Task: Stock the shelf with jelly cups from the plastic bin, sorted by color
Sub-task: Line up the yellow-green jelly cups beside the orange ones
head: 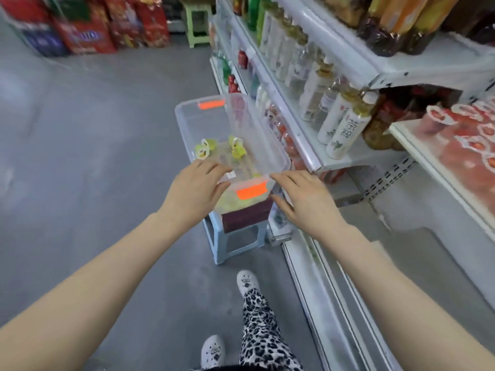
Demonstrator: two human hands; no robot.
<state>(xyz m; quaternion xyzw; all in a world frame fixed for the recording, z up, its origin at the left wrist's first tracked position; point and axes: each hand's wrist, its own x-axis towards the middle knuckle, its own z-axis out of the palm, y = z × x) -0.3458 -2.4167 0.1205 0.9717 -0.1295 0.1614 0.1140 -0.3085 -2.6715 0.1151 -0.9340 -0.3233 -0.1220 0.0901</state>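
Observation:
A clear plastic bin (267, 145) with orange latches rests on a small blue stool in the aisle. Several yellow-green jelly cups (237, 149) lie in its near end. My left hand (195, 188) has its fingers spread over the bin's near left corner. My right hand (305, 199) reaches to the near right corner, fingertips at the rim by the orange latch (251, 190). Whether either hand grips the rim is unclear. Red jelly cups (471, 140) fill the white shelf (417, 145) at the right edge.
The blue stool (222, 242) stands close against the white shelving unit (302, 145), which holds bottled drinks (345, 129). Grey floor lies to the left. Red snack bags (88, 30) and a green stool (198, 22) stand at the far end. My feet (247, 282) are below.

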